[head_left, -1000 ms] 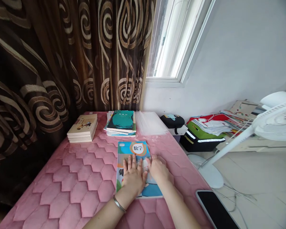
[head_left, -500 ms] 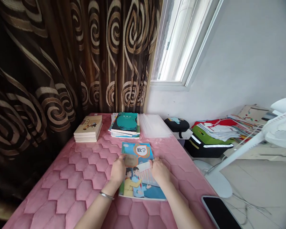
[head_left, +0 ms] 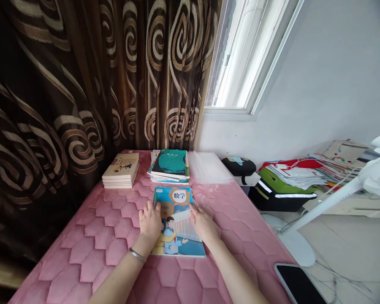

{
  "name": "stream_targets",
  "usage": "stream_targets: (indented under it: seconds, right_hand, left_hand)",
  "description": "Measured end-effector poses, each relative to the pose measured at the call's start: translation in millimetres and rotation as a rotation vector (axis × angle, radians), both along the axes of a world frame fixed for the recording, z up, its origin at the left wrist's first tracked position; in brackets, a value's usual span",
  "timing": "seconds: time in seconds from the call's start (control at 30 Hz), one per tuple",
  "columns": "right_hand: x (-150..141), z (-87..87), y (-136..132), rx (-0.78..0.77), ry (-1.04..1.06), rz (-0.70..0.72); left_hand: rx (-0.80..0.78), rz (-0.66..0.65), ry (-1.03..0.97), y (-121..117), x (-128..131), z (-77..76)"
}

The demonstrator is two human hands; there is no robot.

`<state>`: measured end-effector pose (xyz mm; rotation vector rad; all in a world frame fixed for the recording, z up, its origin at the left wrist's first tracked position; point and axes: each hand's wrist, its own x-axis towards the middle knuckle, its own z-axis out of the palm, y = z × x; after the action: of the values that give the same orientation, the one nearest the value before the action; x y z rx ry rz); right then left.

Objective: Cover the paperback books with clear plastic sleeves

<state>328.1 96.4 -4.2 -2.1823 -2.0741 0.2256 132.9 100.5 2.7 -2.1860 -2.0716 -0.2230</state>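
A blue mathematics textbook [head_left: 175,232] with illustrated children on its cover lies on the pink quilted surface [head_left: 110,240]. My left hand [head_left: 150,221] rests along its left edge, fingers spread, with a metal bangle on that wrist. At the right edge is my right hand [head_left: 205,223], its fingers stretched out and touching the book's side. Neither hand appears to grip the book. Behind it stand a pile of books topped by a teal one [head_left: 171,162] and a stack of clear plastic sheets [head_left: 210,168].
Several beige books [head_left: 122,166] are stacked at the back left, near the brown curtain [head_left: 129,84]. A phone [head_left: 299,280] lies at the right edge. Beyond that edge are a white fan [head_left: 329,207] and a black and green box [head_left: 278,188] with papers on top.
The textbook has shifted slightly left and away from me. My left hand has loosened from its edge and spread its fingers; my right hand's fingers have straightened. The view has turned slightly left.
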Motion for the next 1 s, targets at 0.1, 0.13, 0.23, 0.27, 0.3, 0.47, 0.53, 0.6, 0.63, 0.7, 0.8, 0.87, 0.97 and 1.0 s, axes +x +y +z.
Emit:
stream_targets:
  seconds: [0.1,0.13,0.23,0.27,0.3,0.47,0.53,0.6,0.63,0.7,0.8,0.87,0.97,1.0]
  right_hand:
    - [2,-2.2,0,-0.003,0.003,0.008]
    - [2,-3.2,0,0.000,0.005,0.014]
    - [2,-6.5,1,0.008,0.010,0.025]
    - [2,-7.4,1,0.009,0.006,0.023]
    - [2,-8.3,1,0.012,-0.002,0.021]
    - [3,-9.1,0,0.002,-0.040,0.033]
    - [3,-8.9,0,-0.003,-0.042,0.033]
    - [3,-9.1,0,0.004,-0.051,0.028]
    - [2,-9.4,0,0.010,-0.058,0.026]
    - [1,-10.3,0,0.020,-0.069,0.028]
    - [0,-10.7,0,0.032,-0.077,0.040]
    - [0,-10.2,0,0.036,-0.068,0.043]
    - [1,-9.2,0,0.032,-0.047,0.039]
    - [1,-9.2,0,0.030,-0.044,0.040]
  left_hand:
    - [0.020,-0.157,0.015,-3,25,-5.5]
    - [-0.003,-0.232,-0.004,-4,36,-8.0]
    - [-0.116,-0.385,-0.092,-3,65,-14.7]
    - [-0.142,-0.404,-0.118,-1,70,-16.1]
    - [-0.155,-0.412,-0.139,3,72,-17.0]
    - [-0.107,-0.279,-0.150,21,36,-17.2]
    - [-0.070,-0.228,-0.120,22,16,-17.5]
    - [-0.031,-0.190,-0.082,17,3,-18.4]
    - [-0.015,-0.172,-0.061,13,-1,-18.9]
    - [-0.001,-0.137,-0.019,7,1,-20.1]
    - [-0.075,-0.146,-0.010,8,20,-20.5]
    - [-0.148,-0.217,-0.041,19,40,-19.5]
    - [-0.180,-0.290,-0.077,44,70,-16.7]
    - [-0.170,-0.281,-0.086,53,76,-15.7]
